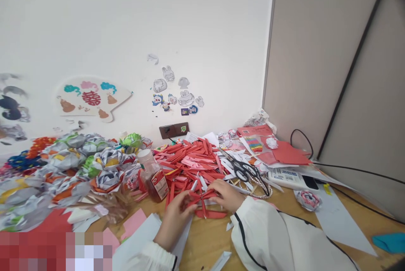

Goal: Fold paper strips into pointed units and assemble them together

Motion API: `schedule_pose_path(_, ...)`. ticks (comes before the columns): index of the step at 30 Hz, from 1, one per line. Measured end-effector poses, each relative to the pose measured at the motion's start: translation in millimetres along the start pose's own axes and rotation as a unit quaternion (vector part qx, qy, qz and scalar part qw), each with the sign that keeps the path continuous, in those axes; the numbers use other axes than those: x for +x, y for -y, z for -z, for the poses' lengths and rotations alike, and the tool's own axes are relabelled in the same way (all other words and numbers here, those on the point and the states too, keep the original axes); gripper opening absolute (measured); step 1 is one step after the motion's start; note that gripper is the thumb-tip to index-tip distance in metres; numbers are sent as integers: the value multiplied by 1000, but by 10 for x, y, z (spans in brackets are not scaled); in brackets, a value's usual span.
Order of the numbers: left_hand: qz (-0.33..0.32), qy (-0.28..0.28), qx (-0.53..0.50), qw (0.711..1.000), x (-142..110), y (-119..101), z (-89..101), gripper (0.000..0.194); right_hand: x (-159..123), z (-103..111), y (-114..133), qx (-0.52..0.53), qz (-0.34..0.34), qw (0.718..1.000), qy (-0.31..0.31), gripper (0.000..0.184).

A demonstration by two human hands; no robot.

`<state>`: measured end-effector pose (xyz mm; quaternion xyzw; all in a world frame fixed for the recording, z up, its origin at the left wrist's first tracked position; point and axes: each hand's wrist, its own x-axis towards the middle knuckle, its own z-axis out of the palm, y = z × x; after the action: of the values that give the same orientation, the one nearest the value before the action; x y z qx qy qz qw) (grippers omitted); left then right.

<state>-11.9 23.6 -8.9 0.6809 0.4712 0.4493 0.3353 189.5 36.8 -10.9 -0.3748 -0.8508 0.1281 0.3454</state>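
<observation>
My left hand (173, 219) and my right hand (226, 194) meet at the near edge of a heap of folded red and pink paper strips (190, 163) on the wooden table (209, 237). Both hands pinch a folded red paper piece (204, 199) between them, fingers curled. Another red folded piece (210, 214) lies flat just under my hands. White sleeves with black piping cover both arms.
A clear bottle with a red label (154, 176) stands left of the heap. Black-handled scissors (243, 170) and a bead string lie to the right. Many paper flowers (72, 165) fill the left. A calculator (286, 177), red sheets (286, 153), cables and white paper lie right.
</observation>
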Motion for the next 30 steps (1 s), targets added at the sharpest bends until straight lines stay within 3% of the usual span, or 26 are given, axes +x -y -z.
schedule_pose_path(3, 61, -45, -133, 988, 41, 26, -14, 33, -20, -11, 0, 82, -45, 996, -9, 48)
schedule_pose_path(5, 82, -60, -173, 980, 52, 34, -12, 33, -30, -37, -4, 134, -68, 989, -7, 54)
schedule_pose_path(11, 120, -72, -257, 956, 33, 31, -17, 31, -8, -133, 1, 238, -159, 957, -49, 22)
schedule_pose_path(15, 160, -86, -373, 910, -13, -32, -55, 39, 41, -181, 51, 277, -174, 940, -98, 11)
schedule_pose_path(18, 187, -50, -424, 884, -43, -62, -83, 32, 61, -206, 114, 279, -189, 931, -143, 11)
schedule_pose_path(21, 184, -31, -397, 899, -34, -66, -85, 29, 48, -187, 188, 210, -173, 951, -146, 10)
schedule_pose_path(25, 132, -57, -317, 938, 3, -94, -64, 41, 23, -79, 324, 65, -97, 974, -193, 6)
schedule_pose_path(27, 104, -57, -290, 950, 4, -125, -64, 45, 20, -34, 397, 49, -65, 977, -198, 12)
schedule_pose_path(30, 69, -36, -257, 963, -14, -169, -76, 36, 20, -23, 460, 84, -55, 984, -147, 18)
